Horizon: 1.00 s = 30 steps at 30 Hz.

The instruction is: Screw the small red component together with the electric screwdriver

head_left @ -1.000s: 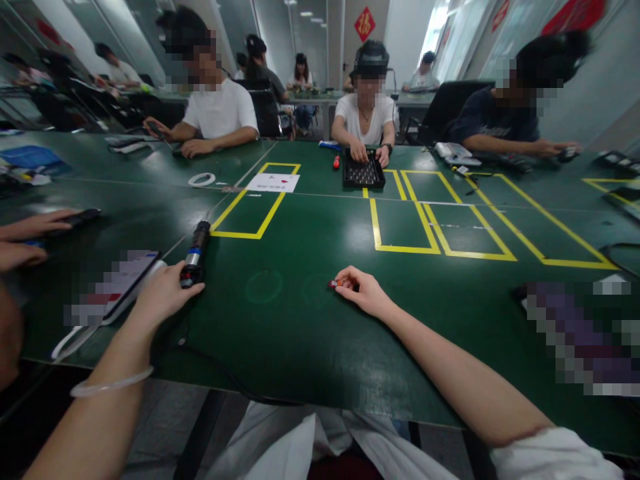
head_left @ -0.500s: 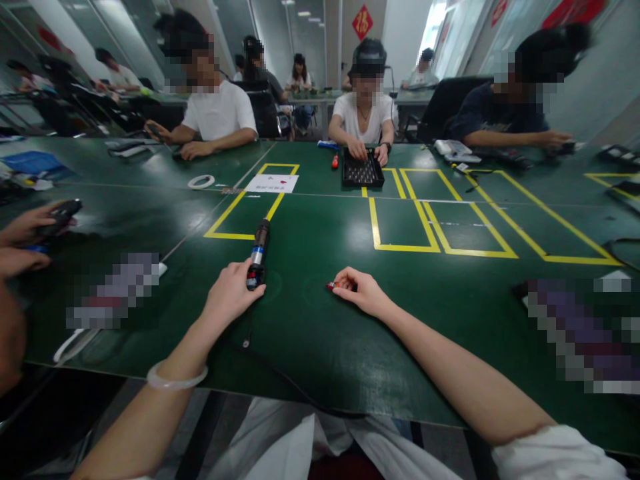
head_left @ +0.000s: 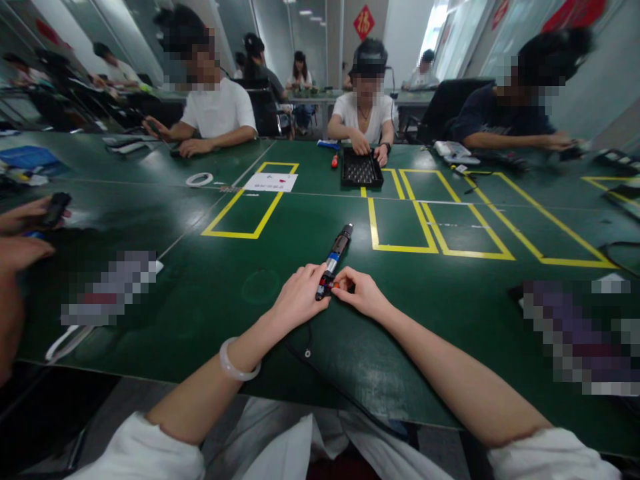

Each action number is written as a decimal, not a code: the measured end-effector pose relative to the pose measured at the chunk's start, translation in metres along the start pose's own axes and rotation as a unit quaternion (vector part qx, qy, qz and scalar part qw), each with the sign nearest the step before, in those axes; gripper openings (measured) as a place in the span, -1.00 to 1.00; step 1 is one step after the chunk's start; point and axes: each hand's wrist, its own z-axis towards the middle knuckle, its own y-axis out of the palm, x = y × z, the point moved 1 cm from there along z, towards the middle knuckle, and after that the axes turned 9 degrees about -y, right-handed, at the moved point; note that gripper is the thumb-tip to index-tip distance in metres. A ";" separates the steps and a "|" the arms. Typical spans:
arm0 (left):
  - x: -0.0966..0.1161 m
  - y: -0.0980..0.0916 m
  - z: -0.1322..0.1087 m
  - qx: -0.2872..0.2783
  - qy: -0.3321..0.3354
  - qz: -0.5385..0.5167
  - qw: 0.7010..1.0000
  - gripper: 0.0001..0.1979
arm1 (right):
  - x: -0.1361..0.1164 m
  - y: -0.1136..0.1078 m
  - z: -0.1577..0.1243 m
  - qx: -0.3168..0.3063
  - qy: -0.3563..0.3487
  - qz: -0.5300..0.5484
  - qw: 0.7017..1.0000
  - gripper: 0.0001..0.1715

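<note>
My left hand (head_left: 301, 293) is closed around the lower part of a slim, dark electric screwdriver (head_left: 338, 248). Part of its casing is open, showing a silver and blue motor section, and its tip points away from me, tilted to the right. My right hand (head_left: 364, 293) pinches a small red-orange part (head_left: 336, 285) against the screwdriver's exposed lower section. Fingers hide most of that part, so I cannot tell whether it is seated. Below my left hand, a thin wire with a small ring end (head_left: 307, 353) hangs down onto the green table (head_left: 410, 347).
Yellow tape outlines (head_left: 407, 249) mark the table ahead. A paper sheet (head_left: 270, 183) and a white ring (head_left: 199, 180) lie to the left. Across from me, a person handles a black compartment tray (head_left: 362, 175). Blurred-out devices lie on both sides. A black cord (head_left: 345, 395) runs near the front edge.
My left hand has carried the screwdriver rightward to my right hand, tilting it more. The small red-orange part now meets the screwdriver. My right hand has barely moved.
</note>
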 end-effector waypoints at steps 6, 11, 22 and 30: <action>0.002 0.001 -0.001 -0.006 0.003 -0.006 1.000 -0.34 | 0.000 0.002 0.001 -0.010 -0.008 -0.046 0.999 -0.85; 0.001 0.002 -0.001 0.000 0.002 -0.010 1.000 -0.34 | 0.002 0.001 0.000 -0.026 -0.032 -0.044 0.998 -0.90; 0.006 0.007 -0.004 0.026 -0.027 0.018 0.999 -0.39 | -0.003 0.001 -0.001 -0.020 -0.068 -0.046 0.996 -0.91; 0.006 0.005 0.000 0.048 -0.018 0.093 0.994 -0.41 | -0.003 0.000 -0.003 -0.020 -0.053 -0.042 0.998 -0.82</action>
